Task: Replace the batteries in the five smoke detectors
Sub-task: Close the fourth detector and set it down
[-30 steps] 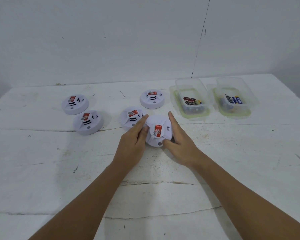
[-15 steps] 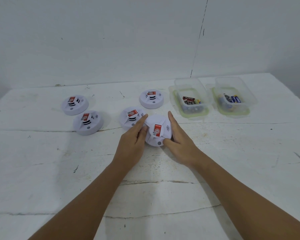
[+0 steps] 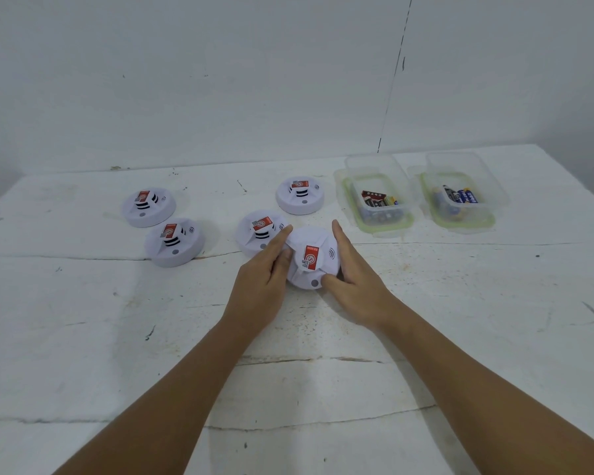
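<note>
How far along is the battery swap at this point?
Nothing looks done: all five detectors sit closed, face up. In hand: the left hand and right hand grip the nearest detector, unopened. Left: it and the other four, plus batteries in the two tubs.

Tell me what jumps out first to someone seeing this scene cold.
Both hands meet at the middle of the white table: the left hand and right hand clasp a white smoke detector with a red label between them. Four matching detectors lie behind and to the left, the nearest just beyond the left fingers. At back right sit two clear containers of loose batteries.
</note>
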